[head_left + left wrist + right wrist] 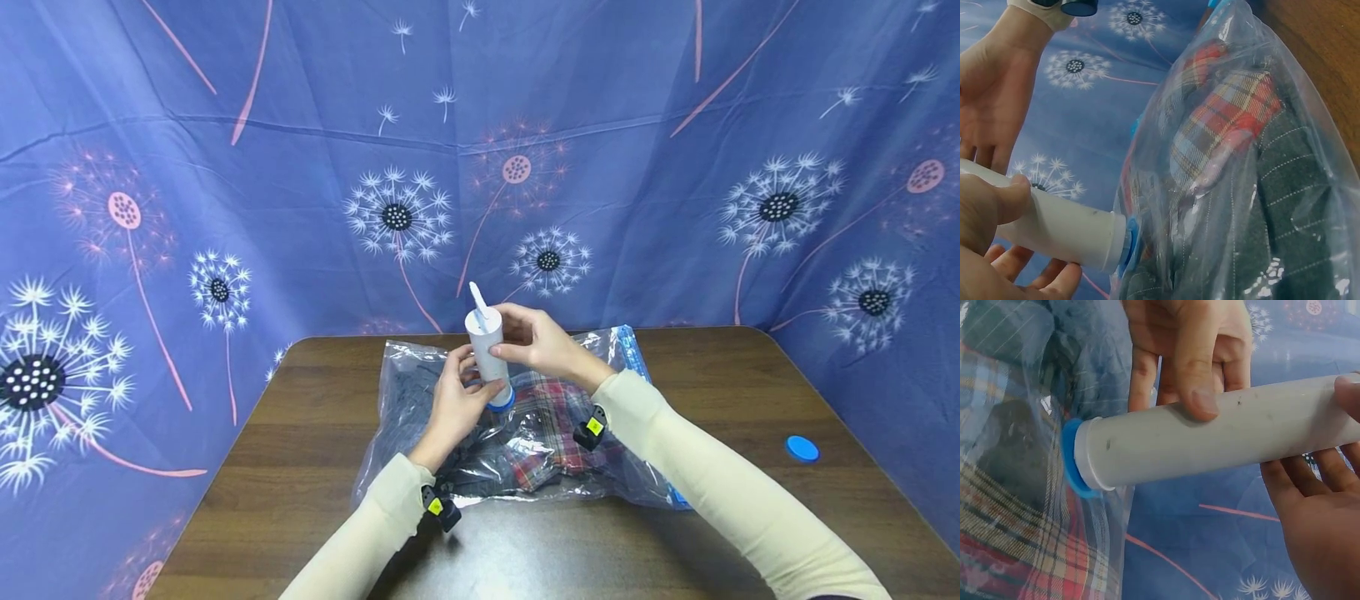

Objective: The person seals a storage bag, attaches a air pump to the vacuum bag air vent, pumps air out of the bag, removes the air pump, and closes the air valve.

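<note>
A white hand pump (489,354) stands slightly tilted on the blue valve (502,402) of a clear vacuum storage bag (408,360). My left hand (459,396) grips the pump's lower half, thumb on one side and fingers on the other. Higher up, near the pump's top, my right hand (542,340) holds the tube between thumb and fingers. The pump's thin white handle (477,298) sticks out of the top. Folded inside the bag are dark pinstriped cloth (1291,169) and red plaid cloth (1229,125). In the right wrist view, the pump's base meets the blue valve ring (1072,456).
A round blue cap (802,448) lies on the brown wooden table (720,392) at the right. The bag's blue-edged strip (633,354) runs along its right side. Behind the table hangs a blue dandelion-print cloth (622,167).
</note>
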Demonstrator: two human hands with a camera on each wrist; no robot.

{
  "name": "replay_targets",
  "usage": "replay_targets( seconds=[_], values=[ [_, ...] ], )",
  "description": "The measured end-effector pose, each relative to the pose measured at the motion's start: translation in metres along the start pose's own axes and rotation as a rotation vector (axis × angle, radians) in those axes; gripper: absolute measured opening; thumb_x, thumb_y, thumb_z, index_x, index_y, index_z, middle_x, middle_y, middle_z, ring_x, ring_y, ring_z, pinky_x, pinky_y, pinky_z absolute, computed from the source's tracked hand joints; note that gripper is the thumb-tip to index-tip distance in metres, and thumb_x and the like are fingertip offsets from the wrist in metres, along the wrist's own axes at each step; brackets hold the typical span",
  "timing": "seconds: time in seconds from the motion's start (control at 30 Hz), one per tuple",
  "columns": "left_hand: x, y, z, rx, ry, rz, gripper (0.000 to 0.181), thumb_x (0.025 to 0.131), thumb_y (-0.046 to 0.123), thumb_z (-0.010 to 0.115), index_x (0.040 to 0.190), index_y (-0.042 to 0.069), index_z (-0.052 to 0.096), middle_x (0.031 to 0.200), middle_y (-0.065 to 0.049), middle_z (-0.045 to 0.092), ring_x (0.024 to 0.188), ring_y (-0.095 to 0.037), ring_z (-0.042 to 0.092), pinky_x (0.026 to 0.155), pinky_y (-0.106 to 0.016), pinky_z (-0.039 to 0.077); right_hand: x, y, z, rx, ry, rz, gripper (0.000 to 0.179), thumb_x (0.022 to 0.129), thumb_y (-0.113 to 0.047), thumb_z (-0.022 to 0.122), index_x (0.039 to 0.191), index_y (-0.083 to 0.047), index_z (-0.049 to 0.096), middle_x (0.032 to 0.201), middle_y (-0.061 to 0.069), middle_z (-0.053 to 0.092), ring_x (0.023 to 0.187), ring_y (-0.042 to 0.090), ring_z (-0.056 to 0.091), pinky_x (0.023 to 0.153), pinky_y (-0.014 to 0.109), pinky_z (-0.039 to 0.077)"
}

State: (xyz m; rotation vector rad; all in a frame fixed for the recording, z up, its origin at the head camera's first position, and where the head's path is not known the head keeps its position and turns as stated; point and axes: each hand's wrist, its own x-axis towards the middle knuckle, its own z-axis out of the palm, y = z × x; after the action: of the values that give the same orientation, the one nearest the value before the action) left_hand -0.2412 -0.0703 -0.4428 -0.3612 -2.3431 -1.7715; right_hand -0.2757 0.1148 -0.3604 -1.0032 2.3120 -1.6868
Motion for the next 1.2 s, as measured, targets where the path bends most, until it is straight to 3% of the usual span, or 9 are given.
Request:
replay_targets(
  seconds=[0.27, 0.47, 0.73, 0.93, 1.2],
  values=[
    [-0.005, -0.001, 0.002, 0.064, 0.013, -0.024, 0.07, 0.086, 0.021, 0.085, 0.142, 0.002, 0.048, 0.129, -0.022, 0.064, 0.113, -0.036, 0.069, 0.088, -0.037, 0.063, -0.005, -0.003, 0.013, -0.054, 0.118, -0.007, 0.053, 0.091, -0.008, 0.078, 0.139, -0.005, 0.055, 0.123, 0.015, 0.068, 0.113, 0.029, 0.068, 0.1, 0.043, 0.058],
    [-0.007, -0.001, 0.004, 0.144, 0.041, -0.046, 0.072, 0.084, 0.029, 0.087, 0.14, 0.004, 0.048, 0.124, -0.018, 0.065, 0.104, -0.033, 0.071, 0.088, -0.043, 0.061, -0.007, -0.004, 0.022, -0.083, 0.204, -0.007, 0.054, 0.089, -0.014, 0.083, 0.134, -0.006, 0.054, 0.121, 0.012, 0.067, 0.107, 0.026, 0.07, 0.095, 0.039, 0.06],
    [-0.005, 0.001, 0.007, 0.132, 0.048, -0.056, 0.057, 0.087, 0.022, 0.083, 0.132, 0.004, 0.052, 0.118, -0.017, 0.065, 0.105, -0.03, 0.068, 0.089, -0.039, 0.062, -0.004, -0.002, 0.027, -0.128, 0.254, -0.002, 0.051, 0.084, -0.02, 0.088, 0.122, -0.011, 0.057, 0.11, 0.007, 0.066, 0.092, 0.02, 0.07, 0.086, 0.036, 0.061],
    [-0.004, 0.001, 0.008, 0.135, 0.048, -0.05, 0.056, 0.087, 0.02, 0.083, 0.131, 0.006, 0.052, 0.118, -0.016, 0.066, 0.105, -0.029, 0.069, 0.089, -0.038, 0.062, -0.005, -0.003, 0.026, -0.11, 0.233, -0.002, 0.056, 0.084, -0.017, 0.087, 0.13, -0.008, 0.055, 0.116, 0.009, 0.066, 0.096, 0.022, 0.069, 0.09, 0.039, 0.06],
    [-0.003, 0.0, 0.009, 0.149, 0.034, -0.065, 0.057, 0.088, 0.021, 0.082, 0.133, 0.006, 0.051, 0.118, -0.015, 0.065, 0.105, -0.028, 0.069, 0.089, -0.038, 0.062, -0.006, -0.01, 0.013, -0.075, 0.106, -0.036, 0.068, 0.093, -0.009, 0.077, 0.152, -0.007, 0.044, 0.141, 0.017, 0.059, 0.129, 0.035, 0.06, 0.108, 0.051, 0.052]
  ],
)
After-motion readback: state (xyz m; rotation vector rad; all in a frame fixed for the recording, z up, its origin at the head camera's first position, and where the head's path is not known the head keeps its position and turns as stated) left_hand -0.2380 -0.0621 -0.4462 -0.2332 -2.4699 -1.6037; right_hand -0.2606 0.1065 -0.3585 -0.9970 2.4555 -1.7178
